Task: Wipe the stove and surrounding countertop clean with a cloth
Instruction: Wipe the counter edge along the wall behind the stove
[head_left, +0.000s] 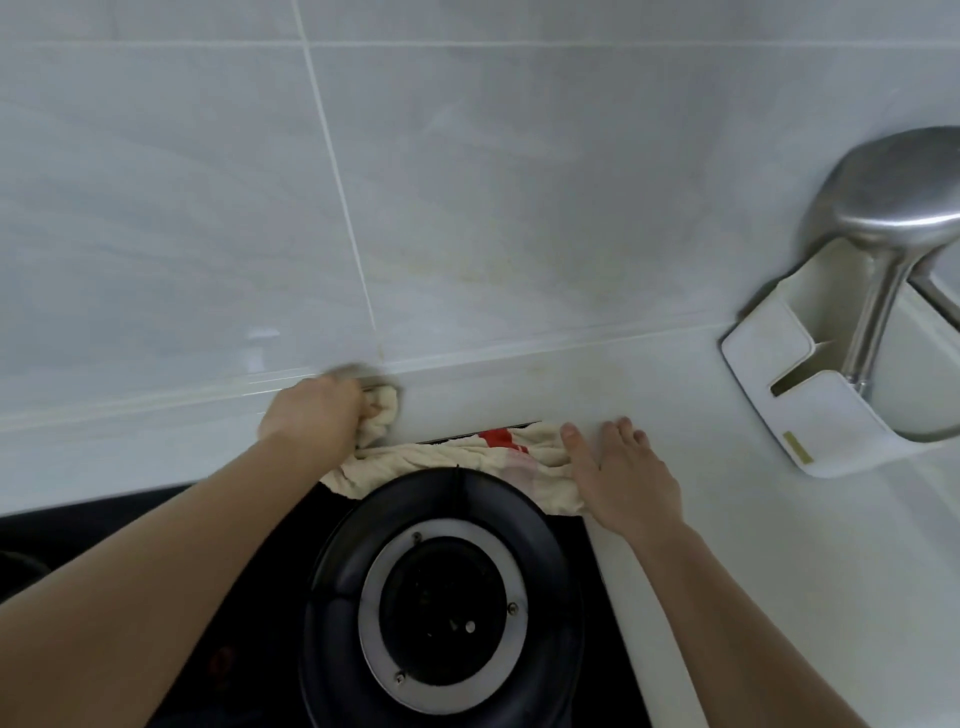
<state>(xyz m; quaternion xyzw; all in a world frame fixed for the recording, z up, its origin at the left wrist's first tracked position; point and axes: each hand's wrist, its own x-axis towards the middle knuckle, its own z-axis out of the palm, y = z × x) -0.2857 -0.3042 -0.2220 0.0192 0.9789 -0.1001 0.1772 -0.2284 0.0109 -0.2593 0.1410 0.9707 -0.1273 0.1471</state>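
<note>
A cream cloth (457, 457) with a red patch lies stretched along the back edge of the black stove (291, 582), behind the round burner (441, 608). My left hand (311, 415) grips the cloth's left end, bunched against the white countertop (727, 545) near the tiled wall. My right hand (623, 478) lies flat with straight fingers, pressing the cloth's right end at the stove's back right corner. The left hand looks blurred.
A white utensil holder (769, 364) stands at the back right of the counter, with a steel ladle (883, 208) in it. A grey tiled wall (467, 182) rises right behind the counter. Yellowish stains show low on the tiles.
</note>
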